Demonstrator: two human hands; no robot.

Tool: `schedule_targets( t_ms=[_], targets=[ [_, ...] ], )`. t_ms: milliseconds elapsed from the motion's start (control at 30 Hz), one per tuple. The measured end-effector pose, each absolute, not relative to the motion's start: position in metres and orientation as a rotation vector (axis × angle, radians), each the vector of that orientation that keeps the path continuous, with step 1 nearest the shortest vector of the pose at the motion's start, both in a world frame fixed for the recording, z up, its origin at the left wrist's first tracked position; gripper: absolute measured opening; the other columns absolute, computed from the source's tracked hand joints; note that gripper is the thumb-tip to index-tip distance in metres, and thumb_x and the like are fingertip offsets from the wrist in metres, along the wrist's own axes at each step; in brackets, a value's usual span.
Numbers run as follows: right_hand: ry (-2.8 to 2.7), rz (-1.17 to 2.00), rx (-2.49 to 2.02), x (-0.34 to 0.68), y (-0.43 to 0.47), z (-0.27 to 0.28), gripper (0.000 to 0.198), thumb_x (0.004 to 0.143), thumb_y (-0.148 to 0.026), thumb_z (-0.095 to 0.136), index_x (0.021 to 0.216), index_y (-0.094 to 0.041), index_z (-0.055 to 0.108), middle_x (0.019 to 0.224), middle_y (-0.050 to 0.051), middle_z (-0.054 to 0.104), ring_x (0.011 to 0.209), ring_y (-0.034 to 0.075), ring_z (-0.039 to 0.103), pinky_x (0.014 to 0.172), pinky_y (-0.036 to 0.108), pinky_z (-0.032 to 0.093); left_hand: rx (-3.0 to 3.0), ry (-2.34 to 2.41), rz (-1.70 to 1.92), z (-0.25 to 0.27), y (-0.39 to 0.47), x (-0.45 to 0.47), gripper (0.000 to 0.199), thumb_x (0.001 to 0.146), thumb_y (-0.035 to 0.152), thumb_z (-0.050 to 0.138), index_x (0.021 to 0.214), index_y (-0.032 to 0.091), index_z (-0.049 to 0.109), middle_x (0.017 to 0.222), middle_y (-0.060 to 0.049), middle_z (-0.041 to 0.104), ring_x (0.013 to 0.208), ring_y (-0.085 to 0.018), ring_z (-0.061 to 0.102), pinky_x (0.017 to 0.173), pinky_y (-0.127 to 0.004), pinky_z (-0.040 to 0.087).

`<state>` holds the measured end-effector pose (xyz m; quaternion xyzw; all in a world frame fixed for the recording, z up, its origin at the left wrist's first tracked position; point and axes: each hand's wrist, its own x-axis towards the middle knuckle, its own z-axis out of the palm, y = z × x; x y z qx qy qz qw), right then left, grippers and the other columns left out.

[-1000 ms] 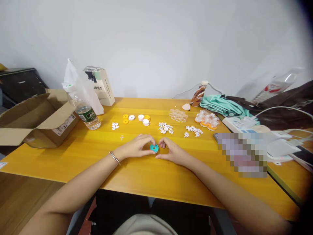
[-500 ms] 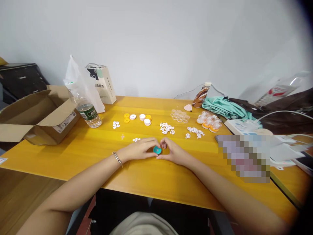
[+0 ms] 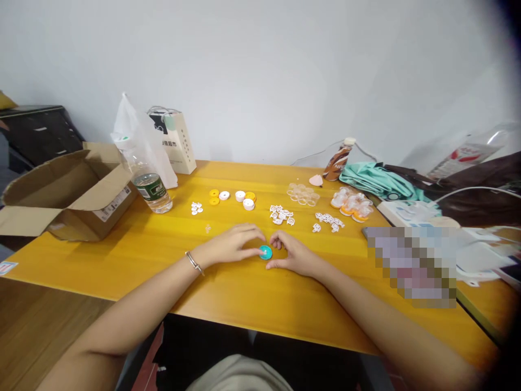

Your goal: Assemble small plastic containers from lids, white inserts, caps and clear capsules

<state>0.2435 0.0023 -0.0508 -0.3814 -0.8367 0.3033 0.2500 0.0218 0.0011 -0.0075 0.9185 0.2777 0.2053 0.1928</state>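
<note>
A small teal round disc (image 3: 266, 252) lies on the yellow table (image 3: 163, 255) between my two hands. My left hand (image 3: 232, 245) pinches its left side with thumb and fingertips; a thin bracelet is on that wrist. My right hand (image 3: 293, 253) curls around its right side and touches it. Behind the hands lie yellow and white discs (image 3: 234, 196), white small gear-like pieces (image 3: 281, 214), clear rings (image 3: 302, 193) and orange-and-clear caps (image 3: 352, 203).
An open cardboard box (image 3: 69, 190) and a water bottle (image 3: 152, 190) stand at the left, with a plastic bag and paper bag (image 3: 176, 142) behind. A brown drink bottle (image 3: 337, 160), green cloth (image 3: 370, 179), cables and papers crowd the right side.
Both hands and the teal disc stay together at the table's middle; the fingers shifted slightly around the disc. The camera view drifted a little.
</note>
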Motion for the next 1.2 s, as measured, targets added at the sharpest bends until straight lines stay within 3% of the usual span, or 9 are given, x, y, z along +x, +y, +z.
schedule_targets(
  t_ms=[167, 467, 1200],
  targets=[
    [-2.304, 0.781, -1.023, 0.243, 0.001, -0.049, 0.038, 0.068, -0.045, 0.065, 0.094, -0.021, 0.051, 0.086, 0.003, 0.053, 0.079, 0.016, 0.049, 0.072, 0.031, 0.043, 2.462, 1.230, 0.685, 0.010, 0.016, -0.023, 0.022, 0.083, 0.034, 0.045, 0.092, 0.019, 0.059, 0.094, -0.004, 0.062, 0.086, -0.017, 0.057, 0.078, -0.030, 0.044],
    [-2.355, 0.741, -1.009, 0.243, 0.001, -0.048, 0.035, 0.071, -0.041, 0.063, 0.096, -0.021, 0.050, 0.086, 0.003, 0.052, 0.080, 0.017, 0.049, 0.073, 0.031, 0.044, 2.314, 1.658, 0.257, -0.007, 0.036, -0.079, 0.016, 0.069, 0.019, 0.049, 0.077, 0.019, 0.062, 0.077, -0.003, 0.067, 0.070, -0.017, 0.061, 0.062, -0.026, 0.046],
    [-2.319, 0.729, -0.969, 0.246, 0.004, -0.056, 0.039, 0.070, -0.042, 0.063, 0.099, -0.020, 0.048, 0.088, 0.004, 0.053, 0.080, 0.017, 0.050, 0.073, 0.032, 0.045, 2.313, 1.771, 0.174, -0.015, 0.051, -0.076, 0.014, 0.067, 0.017, 0.048, 0.074, 0.018, 0.060, 0.076, -0.003, 0.066, 0.068, -0.016, 0.058, 0.060, -0.023, 0.039]
  ],
)
